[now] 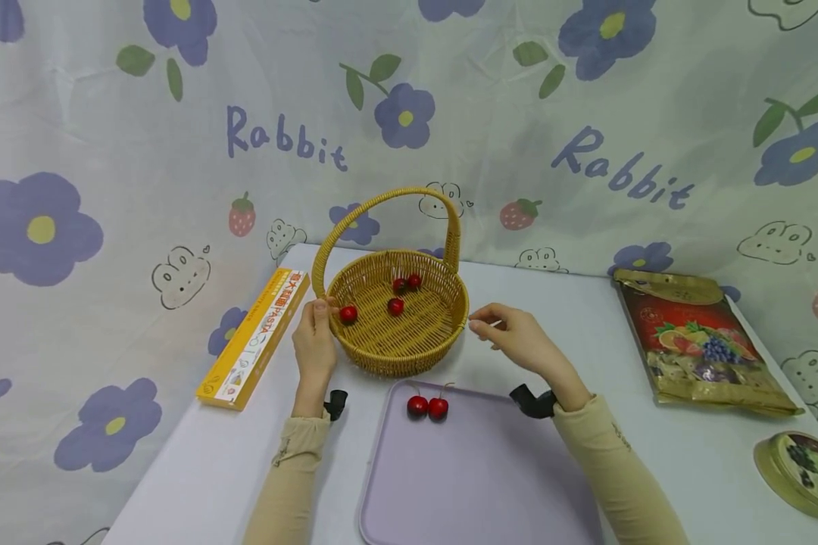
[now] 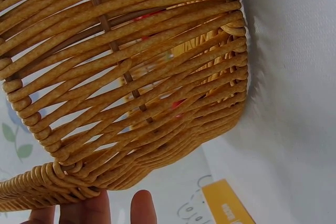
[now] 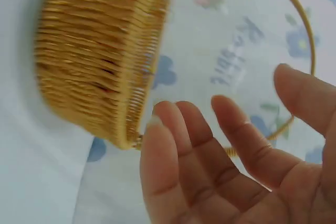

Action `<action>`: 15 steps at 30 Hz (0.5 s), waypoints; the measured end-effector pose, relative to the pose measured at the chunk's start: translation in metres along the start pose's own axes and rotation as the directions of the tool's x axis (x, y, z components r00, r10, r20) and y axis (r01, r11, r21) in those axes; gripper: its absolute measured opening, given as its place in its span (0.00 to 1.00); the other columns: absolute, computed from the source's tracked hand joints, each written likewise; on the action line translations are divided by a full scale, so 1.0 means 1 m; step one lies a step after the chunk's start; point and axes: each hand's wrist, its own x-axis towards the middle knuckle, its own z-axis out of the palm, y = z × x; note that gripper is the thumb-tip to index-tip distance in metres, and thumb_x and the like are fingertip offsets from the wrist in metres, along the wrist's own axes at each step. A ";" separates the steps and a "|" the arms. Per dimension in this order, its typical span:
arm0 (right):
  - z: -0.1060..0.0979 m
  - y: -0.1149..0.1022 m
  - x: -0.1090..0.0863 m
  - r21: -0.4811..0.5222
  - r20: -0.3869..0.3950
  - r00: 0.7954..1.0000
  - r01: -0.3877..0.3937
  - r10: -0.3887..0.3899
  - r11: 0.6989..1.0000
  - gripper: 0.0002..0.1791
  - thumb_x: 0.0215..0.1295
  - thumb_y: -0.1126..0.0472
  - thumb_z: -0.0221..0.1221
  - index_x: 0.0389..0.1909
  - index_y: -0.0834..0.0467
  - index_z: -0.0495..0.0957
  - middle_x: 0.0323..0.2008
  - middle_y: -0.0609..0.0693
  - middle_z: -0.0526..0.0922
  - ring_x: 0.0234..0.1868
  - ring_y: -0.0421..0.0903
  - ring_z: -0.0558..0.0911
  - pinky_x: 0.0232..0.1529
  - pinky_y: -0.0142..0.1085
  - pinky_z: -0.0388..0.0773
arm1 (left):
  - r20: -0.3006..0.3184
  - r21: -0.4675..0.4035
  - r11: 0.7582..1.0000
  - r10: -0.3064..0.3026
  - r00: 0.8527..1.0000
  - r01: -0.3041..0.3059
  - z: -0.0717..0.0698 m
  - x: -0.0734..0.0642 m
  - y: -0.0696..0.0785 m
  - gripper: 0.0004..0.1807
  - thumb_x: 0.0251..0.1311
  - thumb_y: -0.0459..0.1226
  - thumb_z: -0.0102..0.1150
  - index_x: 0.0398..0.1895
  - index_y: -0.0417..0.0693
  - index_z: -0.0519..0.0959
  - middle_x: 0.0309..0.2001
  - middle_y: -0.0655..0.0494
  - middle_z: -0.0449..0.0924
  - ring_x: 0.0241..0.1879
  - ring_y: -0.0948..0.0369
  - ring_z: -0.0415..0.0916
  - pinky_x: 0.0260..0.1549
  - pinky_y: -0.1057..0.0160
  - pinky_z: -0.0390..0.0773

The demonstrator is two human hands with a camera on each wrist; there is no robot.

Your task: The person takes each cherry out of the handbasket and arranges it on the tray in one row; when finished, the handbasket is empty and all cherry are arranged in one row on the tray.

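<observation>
A woven wicker basket (image 1: 398, 363) with a tall arched handle (image 1: 388, 195) stands at the middle of the table. Several red cherries (image 1: 396, 306) lie inside it, one by the left rim. My left hand (image 1: 316, 344) grips the basket's left side where the handle meets the rim; some fingertips are hidden behind the wicker in the left wrist view. Just off the right rim, my right hand (image 1: 514, 337) has loosely bent fingers and holds nothing. Two stemmed cherries (image 1: 438, 409) sit near the far edge of a lilac tray (image 1: 477, 477) in front of the basket.
An orange pasta box (image 1: 254, 341) lies on the left side. A red and gold fruit-print bag (image 1: 705, 341) is at the right, with a round gold tin (image 1: 806, 473) nearer to me. Behind the table hangs a flowered curtain (image 1: 491, 113).
</observation>
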 end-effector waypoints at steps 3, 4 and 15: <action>-0.011 -0.004 0.021 0.222 0.075 0.997 -0.002 -0.015 0.975 0.25 0.75 0.50 0.49 0.61 0.64 0.71 0.57 0.64 0.77 0.54 0.58 0.80 0.50 0.45 0.80 | -0.006 0.006 1.000 0.000 1.000 0.000 0.000 -0.001 -0.001 0.38 0.73 0.61 0.26 0.53 0.40 0.76 0.46 0.40 0.83 0.30 0.54 0.67 0.30 0.59 0.61; -0.013 -0.006 0.028 0.298 0.102 0.994 -0.007 -0.025 0.955 0.26 0.76 0.50 0.47 0.63 0.66 0.68 0.61 0.65 0.74 0.58 0.60 0.77 0.53 0.46 0.79 | -0.010 0.011 1.000 0.000 1.000 0.000 0.000 -0.001 -0.002 0.37 0.73 0.61 0.26 0.53 0.40 0.76 0.46 0.41 0.84 0.29 0.55 0.66 0.29 0.59 0.61; 0.001 -0.034 0.113 0.679 0.357 0.934 -0.240 -0.026 0.694 0.33 0.78 0.43 0.35 0.75 0.60 0.51 0.74 0.64 0.55 0.71 0.63 0.62 0.69 0.54 0.60 | -0.020 -0.002 1.000 0.014 1.000 -0.014 0.003 0.000 -0.001 0.38 0.71 0.63 0.26 0.51 0.43 0.77 0.45 0.42 0.84 0.28 0.56 0.65 0.30 0.60 0.62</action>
